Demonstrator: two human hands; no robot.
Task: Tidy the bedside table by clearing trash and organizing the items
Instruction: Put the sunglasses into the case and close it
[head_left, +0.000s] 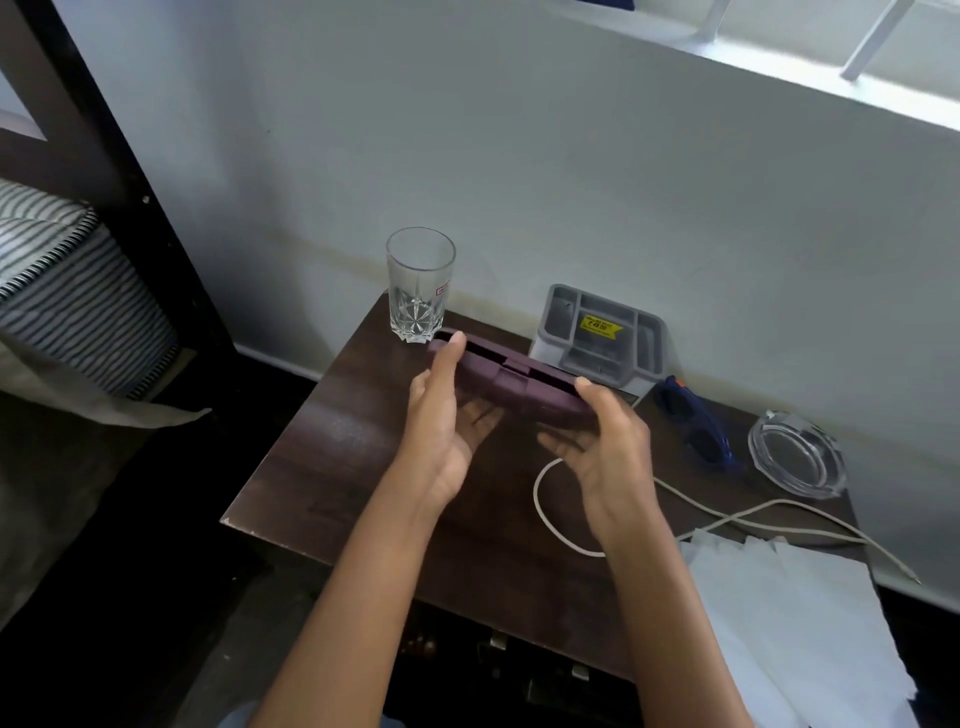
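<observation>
Both hands hold a purple case (514, 385) above the middle of the tabletop (363, 457), clear of the surface. The case is long and lies roughly level, running from back left to front right.

The left hand (441, 421) grips the left end. Its thumb lies over the top edge and its fingers (483, 415) are curled beneath. The right hand (608, 452) grips the right end in the same way, thumb on top and fingers (561, 444) spread under the case. Both palms face inward.

A clear cut glass (420, 286) stands upright at the back left corner, just beyond the left end of the case. Whether the two touch cannot be told.

A grey organizer (602, 332) with several compartments stands at the back against the wall (519, 156), directly behind the case. A yellow sticker (600, 325) lies in its middle compartment; the print is too small to read.

Blue sunglasses (696, 426) lie to the right of the organizer. A glass ashtray (795, 452) sits near them, further right.

A white cable (536, 496) loops under the right hand and trails off past the right edge of the tabletop.

Sheets of white paper (779, 613) cover the front right corner and overhang the edge.

A striped pillow (67, 291) lies on the bed to the left, well apart from the tabletop.
</observation>
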